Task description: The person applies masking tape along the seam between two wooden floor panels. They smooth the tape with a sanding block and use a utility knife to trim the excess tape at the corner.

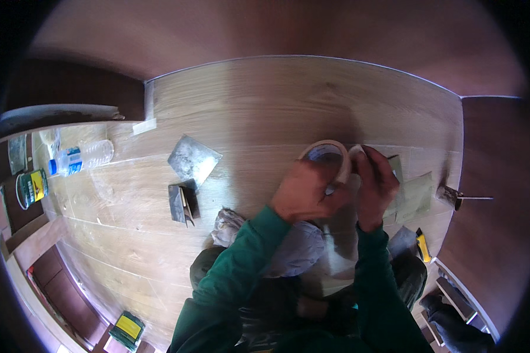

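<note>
My left hand is closed around a roll of masking tape, raised above the wood-look floor. The roll is pale on its outer face, and its open ring faces up. Right beside it, my right hand is closed, with thumb and fingers pinched on a whitish piece of tape by the roll's edge. Whether that piece is still joined to the roll, I cannot tell. Both forearms are in green sleeves. Below my left wrist lie a crumpled plastic bag and a greyish cloth-like bundle, partly hidden by my arm.
On the left lie a shiny metal sheet, a folded dark piece and a plastic bottle. Cans stand farther left. To the right are sandpaper-like sheets, a yellow-handled tool and a metal doorstop-like fitting. A brown wall rises ahead.
</note>
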A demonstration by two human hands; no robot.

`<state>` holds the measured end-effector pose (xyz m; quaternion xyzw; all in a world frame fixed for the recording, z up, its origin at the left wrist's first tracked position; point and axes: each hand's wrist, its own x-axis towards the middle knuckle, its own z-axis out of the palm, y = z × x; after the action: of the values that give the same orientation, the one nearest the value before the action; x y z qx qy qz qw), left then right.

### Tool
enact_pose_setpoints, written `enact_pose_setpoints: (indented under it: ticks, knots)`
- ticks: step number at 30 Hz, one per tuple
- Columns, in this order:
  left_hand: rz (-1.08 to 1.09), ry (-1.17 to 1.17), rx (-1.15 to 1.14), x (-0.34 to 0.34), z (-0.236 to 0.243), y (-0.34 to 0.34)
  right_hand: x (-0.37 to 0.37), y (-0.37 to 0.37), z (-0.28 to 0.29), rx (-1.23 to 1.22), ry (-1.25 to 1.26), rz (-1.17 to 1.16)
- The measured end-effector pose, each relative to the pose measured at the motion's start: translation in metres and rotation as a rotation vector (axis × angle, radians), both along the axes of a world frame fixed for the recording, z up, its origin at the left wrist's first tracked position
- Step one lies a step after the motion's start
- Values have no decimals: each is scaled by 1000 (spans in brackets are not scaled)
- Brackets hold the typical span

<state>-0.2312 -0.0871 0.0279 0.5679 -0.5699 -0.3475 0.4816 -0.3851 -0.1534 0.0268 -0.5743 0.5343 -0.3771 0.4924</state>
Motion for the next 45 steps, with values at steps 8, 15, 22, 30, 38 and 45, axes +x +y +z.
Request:
enact_pose_setpoints:
  ticks: [8,15,22,30,38,45]
  knots:
    - [52,-75,-18,9,6,-1,-3,-11,1,99,-163,-52]
    - [156,-358,-228,69,5,17,-31,-71,27,62,-8,-146]
    - [449,-286,46,127,23,44,-203,-293,-61,-210,119,-686]
    - [653,-614,-119,103,5,13,-160,-314,-72,-81,813,-767]
    - [615,-813,-491,81,-48,-47,-168,-348,-63,4,848,-913]
    - [577,-983,-647,92,-86,-73,-159,-354,-66,-75,841,-887]
